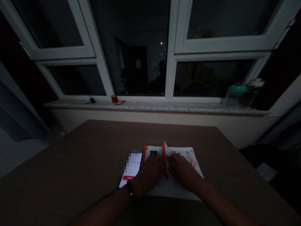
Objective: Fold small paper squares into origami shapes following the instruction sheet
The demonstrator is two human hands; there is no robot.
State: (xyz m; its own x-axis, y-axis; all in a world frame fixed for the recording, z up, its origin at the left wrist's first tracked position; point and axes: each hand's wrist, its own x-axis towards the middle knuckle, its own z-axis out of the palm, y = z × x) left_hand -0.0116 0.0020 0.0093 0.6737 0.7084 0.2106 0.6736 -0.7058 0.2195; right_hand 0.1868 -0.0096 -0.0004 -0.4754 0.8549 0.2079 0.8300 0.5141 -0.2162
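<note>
An open book (185, 188) with printed pages and orange-red edging lies on the table. One of its pages (164, 157) stands upright near the middle, its red side facing left. My left hand (152, 169), with a dark band on the wrist, is closed against the left side of this page. On the other side, my right hand (180, 166) has its fingers bent and pressed to the same page. The exact fingertip grip is partly hidden in the dim light. A lit phone (130, 171) lies beside the book, close to my left wrist.
The brown table (94, 150) runs up to a wall below a speckled stone sill (150, 107). On the sill are a small red jar (114, 99), a small dark bottle (92, 99) and a large teal-topped bottle (235, 94) beside another clear one. White-framed windows stand behind.
</note>
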